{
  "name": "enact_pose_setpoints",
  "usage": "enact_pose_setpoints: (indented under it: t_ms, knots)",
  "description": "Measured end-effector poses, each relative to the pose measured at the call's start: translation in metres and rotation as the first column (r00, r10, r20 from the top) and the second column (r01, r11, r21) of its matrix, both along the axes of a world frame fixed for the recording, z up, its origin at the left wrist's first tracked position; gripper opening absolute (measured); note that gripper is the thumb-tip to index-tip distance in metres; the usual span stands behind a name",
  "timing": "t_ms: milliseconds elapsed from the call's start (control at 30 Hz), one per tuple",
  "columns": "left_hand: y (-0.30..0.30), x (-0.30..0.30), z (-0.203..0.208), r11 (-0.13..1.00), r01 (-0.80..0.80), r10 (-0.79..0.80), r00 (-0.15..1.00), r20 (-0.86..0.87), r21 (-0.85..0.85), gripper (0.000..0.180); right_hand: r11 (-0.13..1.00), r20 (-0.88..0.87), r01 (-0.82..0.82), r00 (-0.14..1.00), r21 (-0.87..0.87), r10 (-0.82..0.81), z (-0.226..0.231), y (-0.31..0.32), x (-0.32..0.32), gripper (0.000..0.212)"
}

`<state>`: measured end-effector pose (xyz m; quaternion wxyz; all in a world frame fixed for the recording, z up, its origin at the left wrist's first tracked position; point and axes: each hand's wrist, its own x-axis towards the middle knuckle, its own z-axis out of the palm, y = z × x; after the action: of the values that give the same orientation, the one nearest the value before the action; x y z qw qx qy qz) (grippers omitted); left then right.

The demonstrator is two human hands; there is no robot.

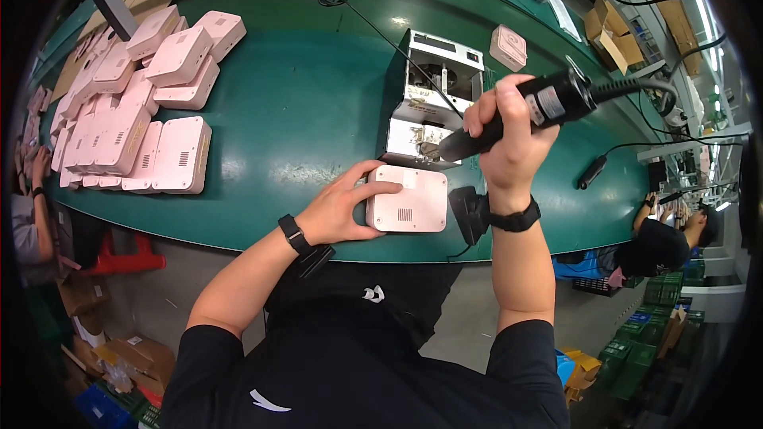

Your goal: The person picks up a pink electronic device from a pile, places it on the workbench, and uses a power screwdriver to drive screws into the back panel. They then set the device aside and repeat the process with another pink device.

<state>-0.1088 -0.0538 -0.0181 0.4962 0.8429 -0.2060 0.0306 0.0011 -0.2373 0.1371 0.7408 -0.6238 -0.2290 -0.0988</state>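
My left hand [338, 208] grips a pale pink plastic housing [425, 202] by its left side. The thumb lies along the near edge and the index finger rests on top. The housing lies flat near the table's front edge, its slotted vent and corner holes facing up. My right hand [513, 131] is wrapped round a black corded electric screwdriver [560, 98], held tilted. Its nose points down and left at the front of a black-and-white screw feeder [397, 111], just beyond the housing. Whether the bit touches the feeder cannot be told.
Several pink housings [181, 56] are piled on the green table [294, 111] at the left. Another pink housing [509, 48] lies behind the feeder. A second corded black tool [592, 172] rests at the right. A cable [373, 24] crosses above the table. Other people work around it.
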Motion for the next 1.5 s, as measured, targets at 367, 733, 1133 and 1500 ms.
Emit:
enact_pose_setpoints:
  t_ms: [367, 733, 1133, 1500]
  knots:
    - [0.002, 0.0, 0.0, 1.0, -0.014, 0.013, 1.0, 0.022, 0.025, 0.074, 1.0, -0.025, -0.02, 0.999, 0.008, 0.02, -0.023, -0.002, -0.015, 0.012]
    - [0.003, -0.001, 0.002, 0.999, -0.017, 0.016, 1.0, 0.025, 0.039, 0.075, 0.996, -0.069, -0.04, 0.997, 0.078, 0.045, -0.032, 0.002, -0.012, 0.012]
    - [-0.01, 0.002, 0.0, 0.999, 0.025, -0.026, 0.999, 0.025, 0.023, 0.073, 0.996, 0.011, -0.003, 1.0, 0.092, 0.002, 0.012, 0.006, -0.014, 0.011]
    - [-0.015, 0.007, -0.006, 0.999, 0.043, -0.045, 0.998, 0.049, 0.031, 0.079, 0.99, -0.096, -0.127, 0.986, 0.066, 0.133, 0.001, 0.009, -0.028, 0.015]
